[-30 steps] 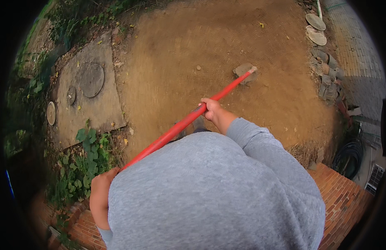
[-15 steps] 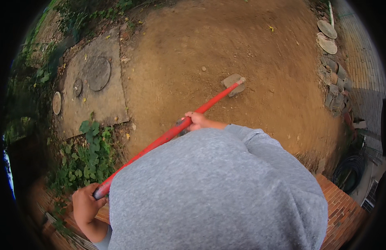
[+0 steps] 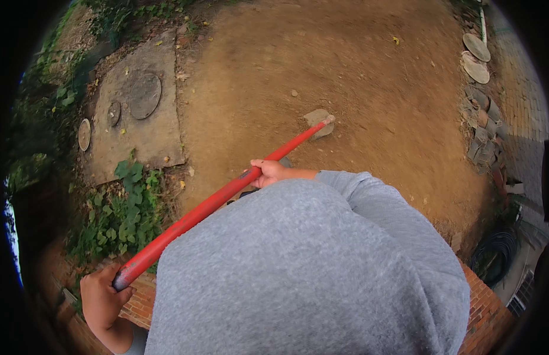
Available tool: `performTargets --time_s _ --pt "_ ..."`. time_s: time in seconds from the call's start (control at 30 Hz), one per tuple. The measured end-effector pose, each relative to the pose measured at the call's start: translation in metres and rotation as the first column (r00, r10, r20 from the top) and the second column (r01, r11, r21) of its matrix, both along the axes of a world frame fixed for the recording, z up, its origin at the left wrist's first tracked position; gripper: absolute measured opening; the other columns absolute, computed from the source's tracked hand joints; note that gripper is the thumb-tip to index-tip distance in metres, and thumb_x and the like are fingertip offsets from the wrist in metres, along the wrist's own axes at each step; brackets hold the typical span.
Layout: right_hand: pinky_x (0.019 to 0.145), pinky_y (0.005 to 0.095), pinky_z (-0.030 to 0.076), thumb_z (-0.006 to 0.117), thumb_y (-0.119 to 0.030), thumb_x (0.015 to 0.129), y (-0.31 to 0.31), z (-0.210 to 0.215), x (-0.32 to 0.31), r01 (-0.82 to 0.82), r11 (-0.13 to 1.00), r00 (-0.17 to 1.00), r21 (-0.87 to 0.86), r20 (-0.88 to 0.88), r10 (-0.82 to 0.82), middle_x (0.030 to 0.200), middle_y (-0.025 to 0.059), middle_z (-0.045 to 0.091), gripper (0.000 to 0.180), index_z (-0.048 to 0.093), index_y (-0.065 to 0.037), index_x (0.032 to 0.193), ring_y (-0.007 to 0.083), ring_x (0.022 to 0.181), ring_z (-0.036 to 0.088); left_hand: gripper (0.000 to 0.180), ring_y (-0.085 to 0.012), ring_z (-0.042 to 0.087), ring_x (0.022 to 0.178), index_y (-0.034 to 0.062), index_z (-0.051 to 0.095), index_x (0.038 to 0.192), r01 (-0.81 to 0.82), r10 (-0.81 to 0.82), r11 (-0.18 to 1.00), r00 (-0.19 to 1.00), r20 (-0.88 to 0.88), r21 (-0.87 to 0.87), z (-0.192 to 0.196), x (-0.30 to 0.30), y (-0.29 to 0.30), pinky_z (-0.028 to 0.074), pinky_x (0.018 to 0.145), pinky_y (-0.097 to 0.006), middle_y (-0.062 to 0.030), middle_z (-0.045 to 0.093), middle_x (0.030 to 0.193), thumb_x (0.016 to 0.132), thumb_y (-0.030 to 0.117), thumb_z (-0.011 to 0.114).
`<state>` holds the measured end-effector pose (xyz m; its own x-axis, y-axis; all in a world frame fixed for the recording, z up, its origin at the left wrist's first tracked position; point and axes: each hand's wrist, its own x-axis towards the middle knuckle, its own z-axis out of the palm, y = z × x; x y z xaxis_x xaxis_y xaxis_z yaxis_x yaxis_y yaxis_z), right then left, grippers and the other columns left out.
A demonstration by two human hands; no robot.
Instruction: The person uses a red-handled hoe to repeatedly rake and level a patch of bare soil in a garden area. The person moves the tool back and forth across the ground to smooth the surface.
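Grasps a red-handled tool (image 3: 188, 220) at two well-separated places: wraps the left hand (image 3: 102, 299) snugly around the dark, worn butt end, out beside the grey sweater (image 3: 310, 272), and curls the right hand (image 3: 268, 173) around it partway along, directly in front of the body. Slants across the view from lower left to just right of centre, ending in a flat grey-brown head (image 3: 315, 116) at or slightly above the bare soil (image 3: 369, 89); cannot tell from this angle whether in contact. Note, beyond the head, a small stone (image 3: 294, 93) and, farther off, a yellow leaf (image 3: 395, 41). Observe, at left, a weathered slab (image 3: 150, 139) bearing a large round cover (image 3: 145, 96) and a smaller round cover (image 3: 114, 113), with leafy plants (image 3: 129, 216) just below. Observe, at right, two pale oval discs (image 3: 475, 68) above a heap of grey pieces (image 3: 484, 121), then, lower down, a coil of black hose (image 3: 496, 251) near red brickwork (image 3: 484, 310).
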<state>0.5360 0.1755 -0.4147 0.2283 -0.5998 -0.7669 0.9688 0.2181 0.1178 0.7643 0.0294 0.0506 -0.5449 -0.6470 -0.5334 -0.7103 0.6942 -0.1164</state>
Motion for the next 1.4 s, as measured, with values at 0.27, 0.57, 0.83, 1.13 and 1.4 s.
performTargets --time_s 0.27,0.57,0.83,1.13,1.4 --pt "0.085 0.0503 0.052 0.051 -0.017 0.096 -0.002 -0.001 0.005 -0.035 0.999 0.999 -0.037 -0.019 0.035 0.097 0.015 0.057 0.016 0.044 -0.005 0.105 0.0281 0.09 0.06 0.04 -0.0365 0.061 0.066 0.0066 0.068 0.087 -0.066 0.066 0.998 0.997 -0.035 -0.009 0.006 0.013 0.006 0.048 0.061 -0.04 -0.017 0.062 0.069 0.049 0.01 0.079" --pt "0.078 0.0509 0.054 0.05 -0.014 0.096 -0.006 0.035 -0.046 0.18 0.97 0.963 0.164 -0.229 -0.14 0.093 0.0119 0.054 0.011 0.046 -0.006 0.103 0.0271 0.086 0.06 0.038 -0.0352 0.063 0.07 0.0093 0.067 0.095 -0.148 0.153 0.984 0.987 -0.05 0.101 -0.051 0.02 0.016 0.05 0.063 -0.039 -0.0159 0.064 0.072 0.059 0.014 0.079" --pt "0.081 0.0534 0.053 0.053 -0.016 0.095 -0.026 -0.019 0.004 0.001 1.0 0.996 0.029 -0.093 0.001 0.095 0.0136 0.056 0.015 0.047 -0.006 0.105 0.0295 0.089 0.06 0.038 -0.0356 0.064 0.069 0.0077 0.07 0.093 -0.163 0.164 0.986 0.987 -0.006 0.015 -0.019 0.023 0.017 0.05 0.064 -0.039 -0.0173 0.064 0.071 0.056 0.015 0.078" --pt "0.072 0.0499 0.053 0.053 -0.012 0.093 -0.001 0.006 -0.054 0.367 0.916 0.905 0.161 -0.291 -0.311 0.084 0.0113 0.054 0.009 0.05 -0.006 0.099 0.0267 0.079 0.059 0.032 -0.0336 0.067 0.075 0.0071 0.07 0.098 -0.382 0.398 0.908 0.914 -0.073 0.172 -0.08 0.004 0.011 0.05 0.067 -0.036 -0.0198 0.066 0.081 0.071 0.022 0.074" --pt "0.065 0.0478 0.052 0.052 -0.006 0.091 -0.005 0.007 -0.12 0.62 0.76 0.763 0.196 -0.376 -0.526 0.078 0.0097 0.049 0.008 0.047 -0.005 0.097 0.0226 0.067 0.053 0.029 -0.0348 0.067 0.076 0.007 0.07 0.099 -0.265 0.279 0.949 0.958 -0.06 0.173 -0.116 -0.063 0.02 0.05 0.067 -0.037 -0.0211 0.065 0.082 0.074 0.02 0.07"
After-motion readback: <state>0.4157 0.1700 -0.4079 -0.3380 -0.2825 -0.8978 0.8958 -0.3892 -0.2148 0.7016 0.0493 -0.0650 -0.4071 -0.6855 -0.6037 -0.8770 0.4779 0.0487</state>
